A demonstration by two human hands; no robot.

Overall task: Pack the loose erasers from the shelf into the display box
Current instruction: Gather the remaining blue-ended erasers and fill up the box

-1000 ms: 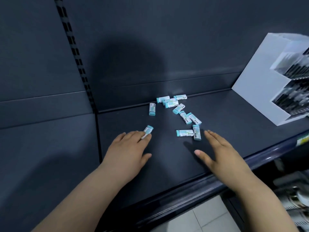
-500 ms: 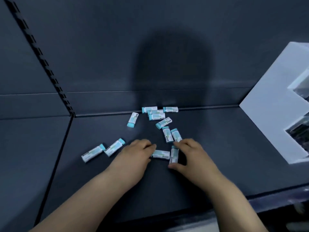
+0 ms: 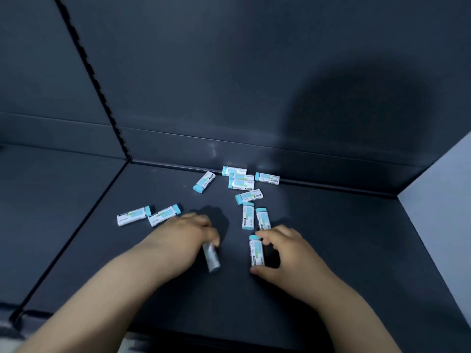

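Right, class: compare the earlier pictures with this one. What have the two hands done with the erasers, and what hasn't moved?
The left grip, open and reaching a second ago, now holds the blurred eraser, turned and drawn back. The right grip has pinched the neighbouring eraser end to end between finger and thumb. The erasers by the back wall stayed put.

The left hand (image 3: 183,240) curls its fingers round a blurred eraser (image 3: 211,257) low over the dark shelf (image 3: 344,250); the right hand (image 3: 288,253) pinches a second eraser (image 3: 256,252) end to end between forefinger and thumb; two upright-lying erasers (image 3: 248,216) sit just beyond its fingers; a left pair (image 3: 133,215) lies beside the left hand; a back cluster (image 3: 240,178) lies along the rear wall; the white display box (image 3: 438,200) edges in at right.
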